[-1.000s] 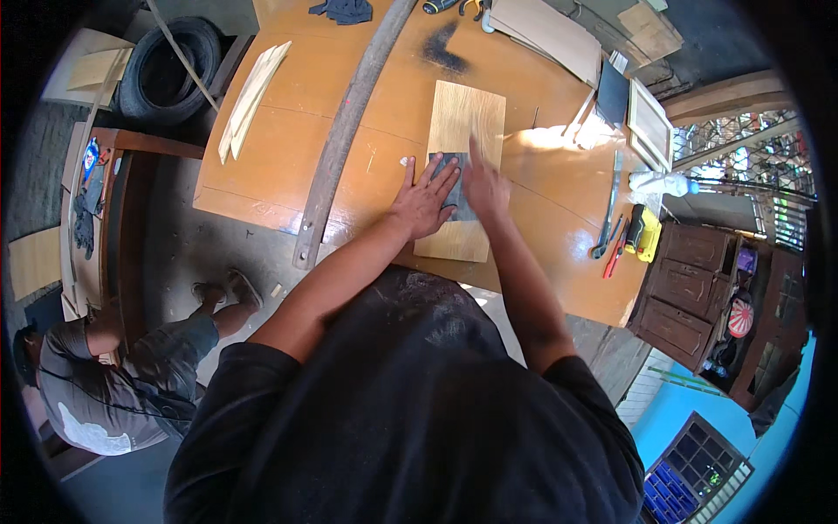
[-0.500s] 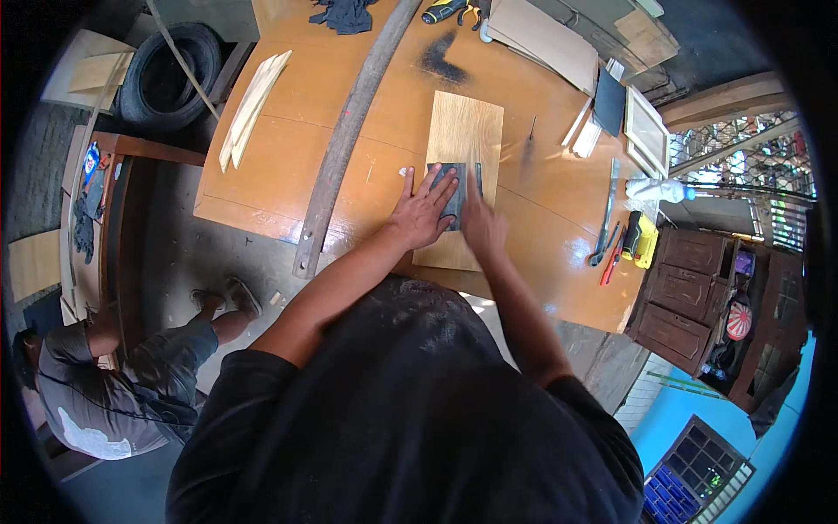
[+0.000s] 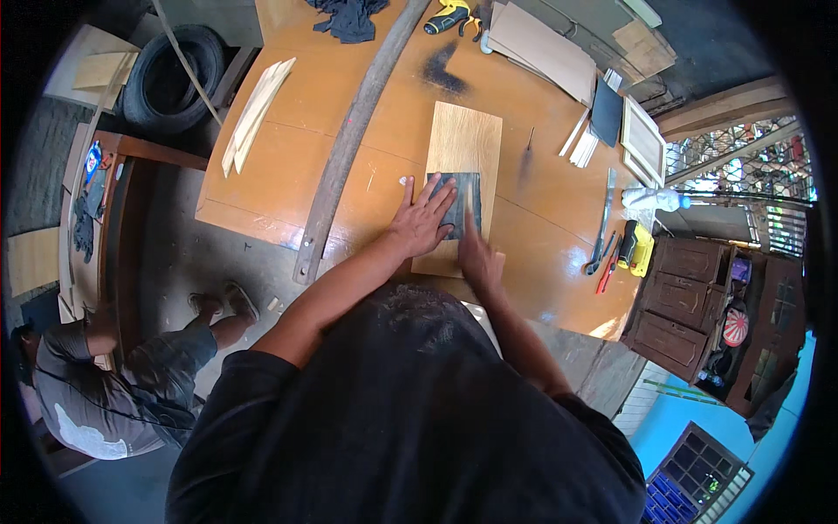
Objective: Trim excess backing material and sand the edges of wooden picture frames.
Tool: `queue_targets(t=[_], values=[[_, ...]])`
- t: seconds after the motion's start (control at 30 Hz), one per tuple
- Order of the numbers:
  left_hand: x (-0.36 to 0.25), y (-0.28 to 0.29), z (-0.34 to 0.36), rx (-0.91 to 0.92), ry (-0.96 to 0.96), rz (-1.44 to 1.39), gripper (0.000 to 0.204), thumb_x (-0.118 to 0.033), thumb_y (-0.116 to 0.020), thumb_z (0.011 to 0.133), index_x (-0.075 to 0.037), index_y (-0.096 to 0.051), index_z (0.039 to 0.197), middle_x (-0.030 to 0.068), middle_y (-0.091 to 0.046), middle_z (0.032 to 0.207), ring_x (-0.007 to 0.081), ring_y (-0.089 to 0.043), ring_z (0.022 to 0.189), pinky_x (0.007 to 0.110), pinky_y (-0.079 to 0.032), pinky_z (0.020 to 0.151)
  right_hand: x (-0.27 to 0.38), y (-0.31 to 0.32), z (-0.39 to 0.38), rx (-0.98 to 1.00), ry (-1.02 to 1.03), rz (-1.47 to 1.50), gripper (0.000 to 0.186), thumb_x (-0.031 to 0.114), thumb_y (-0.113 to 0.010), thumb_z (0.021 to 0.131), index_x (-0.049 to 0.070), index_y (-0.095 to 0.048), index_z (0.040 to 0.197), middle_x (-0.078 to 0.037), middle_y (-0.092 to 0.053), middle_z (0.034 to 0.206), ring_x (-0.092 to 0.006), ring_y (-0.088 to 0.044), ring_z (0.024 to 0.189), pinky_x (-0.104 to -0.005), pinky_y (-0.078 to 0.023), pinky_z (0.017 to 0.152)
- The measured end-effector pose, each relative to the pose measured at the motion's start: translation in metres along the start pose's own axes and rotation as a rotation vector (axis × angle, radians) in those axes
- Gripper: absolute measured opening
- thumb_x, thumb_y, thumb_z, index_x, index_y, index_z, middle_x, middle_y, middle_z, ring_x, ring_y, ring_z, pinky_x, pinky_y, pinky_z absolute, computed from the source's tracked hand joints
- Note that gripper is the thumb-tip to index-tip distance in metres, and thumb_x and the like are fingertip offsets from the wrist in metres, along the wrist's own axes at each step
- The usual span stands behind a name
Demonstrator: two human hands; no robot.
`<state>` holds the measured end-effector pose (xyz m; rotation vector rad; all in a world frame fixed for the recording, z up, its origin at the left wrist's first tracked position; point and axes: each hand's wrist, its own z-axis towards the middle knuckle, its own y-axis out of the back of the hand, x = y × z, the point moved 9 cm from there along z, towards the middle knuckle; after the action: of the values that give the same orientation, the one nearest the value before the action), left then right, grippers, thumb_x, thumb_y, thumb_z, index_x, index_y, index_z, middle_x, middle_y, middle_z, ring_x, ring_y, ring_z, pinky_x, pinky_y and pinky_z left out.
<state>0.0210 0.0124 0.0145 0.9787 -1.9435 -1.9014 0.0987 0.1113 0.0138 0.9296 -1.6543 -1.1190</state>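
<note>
One left hand (image 3: 421, 223) lay flat, fingers spread, on one dark sheet (image 3: 460, 210); one right hand (image 3: 478, 262) curled at its right side, too blurred to tell its grip. The sheet rested on one wooden board (image 3: 464, 140), whose long axis ran away from the person, far end slightly right. One grey bar (image 3: 362, 113) crossed the desk (image 3: 550, 271) at left.
</note>
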Motion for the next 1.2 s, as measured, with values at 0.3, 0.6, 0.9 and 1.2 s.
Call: queue_targets(t=[0.3, 0.6, 0.9, 1.2], values=[[0.002, -0.011, 0.0, 0.066, 0.011, -0.019, 0.072, -0.048, -0.041, 0.097, -0.009, -0.02, 0.153, 0.0049, -0.008, 0.163, 0.0286, 0.0, 0.15, 0.063, -0.002, 0.116, 0.021, 0.075, 0.163, -0.24, 0.091, 0.025, 0.062, 0.029, -0.055, 0.091, 0.018, -0.034, 0.148, -0.023, -0.069, 0.094, -0.0384, -0.068, 0.082, -0.0466, -0.053, 0.073], [0.001, 0.083, -0.036, -0.394, -0.036, -0.372, 0.064, -0.04, -0.051, 0.094, -0.011, -0.035, 0.149, 0.0161, -0.014, 0.16, 0.0391, -0.007, 0.148, 0.064, -0.005, 0.114, 0.035, 0.076, 0.075, 0.101, -0.16, 1.805, 0.044, 0.021, -0.05, 0.101, 0.01, -0.043, 0.144, -0.001, -0.061, 0.084, -0.0123, -0.054, 0.062, -0.0286, -0.046, 0.055], [0.001, 0.156, -0.044, -0.595, -0.287, -0.267, 0.062, -0.06, -0.036, 0.094, -0.024, -0.048, 0.143, 0.0204, -0.018, 0.158, 0.0447, -0.011, 0.146, 0.062, -0.001, 0.114, 0.097, 0.086, 0.037, 0.494, -0.075, 2.269, 0.043, 0.027, -0.049, 0.102, 0.013, -0.043, 0.143, 0.001, -0.053, 0.075, -0.0092, -0.047, 0.058, -0.0236, -0.038, 0.052], [0.088, 0.15, -0.025, -0.694, 0.151, -0.425, 0.047, -0.045, -0.044, 0.099, -0.018, -0.052, 0.138, 0.0199, -0.037, 0.148, 0.0328, -0.033, 0.139, 0.05, -0.023, 0.112, 0.105, 0.092, 0.0, 0.64, 0.036, 2.2, 0.05, 0.024, -0.05, 0.101, 0.01, -0.036, 0.147, -0.003, -0.052, 0.073, -0.0115, -0.049, 0.059, -0.0245, -0.04, 0.054]])
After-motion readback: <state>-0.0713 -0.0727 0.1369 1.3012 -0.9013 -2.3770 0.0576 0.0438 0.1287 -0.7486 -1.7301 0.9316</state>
